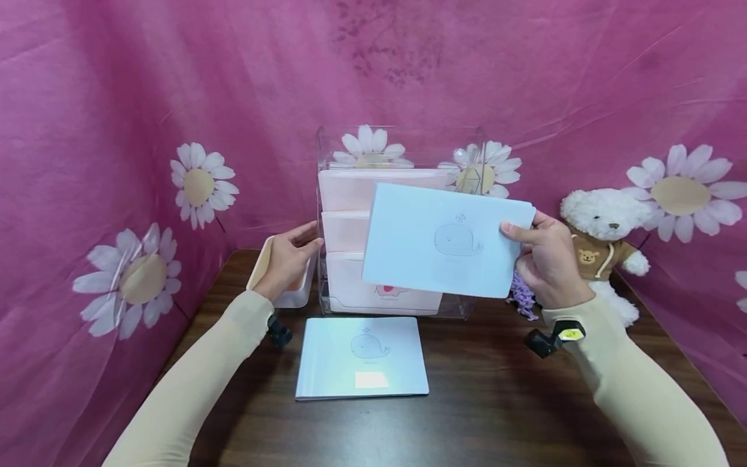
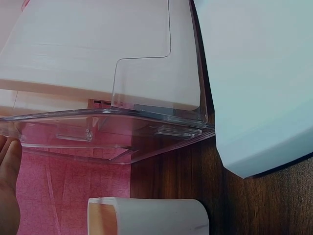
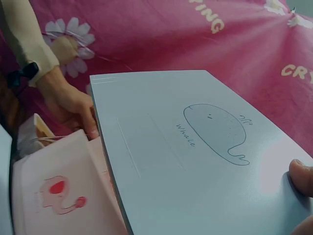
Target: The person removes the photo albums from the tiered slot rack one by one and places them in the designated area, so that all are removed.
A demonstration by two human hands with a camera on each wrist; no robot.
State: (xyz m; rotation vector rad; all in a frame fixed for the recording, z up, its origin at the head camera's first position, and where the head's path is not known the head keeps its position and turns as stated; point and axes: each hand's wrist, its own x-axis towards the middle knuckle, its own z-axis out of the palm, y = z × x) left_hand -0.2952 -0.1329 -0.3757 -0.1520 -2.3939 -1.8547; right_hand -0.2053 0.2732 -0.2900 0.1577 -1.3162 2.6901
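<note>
My right hand (image 1: 547, 263) pinches the right edge of a pale blue booklet (image 1: 408, 240) with a whale drawing, thumb on its front; it is held up before a clear acrylic rack (image 1: 321, 285). Pink booklets (image 1: 347, 191) stand in the rack's tiers, the lowest (image 3: 63, 196) showing a red elephant. My left hand (image 1: 288, 258) touches the rack's left side with its fingertips; in the left wrist view its fingers (image 2: 11, 161) lie at the clear edge. A second whale booklet (image 1: 362, 376) lies flat on the table in front of the rack.
A white bin (image 1: 297, 297) stands left of the rack, behind my left hand. To the right sit a white teddy bear (image 1: 604, 217) in a brown top and something purple and fluffy (image 1: 523, 298). Pink flowered cloth (image 1: 262, 78) hangs around the wooden table (image 1: 478, 415).
</note>
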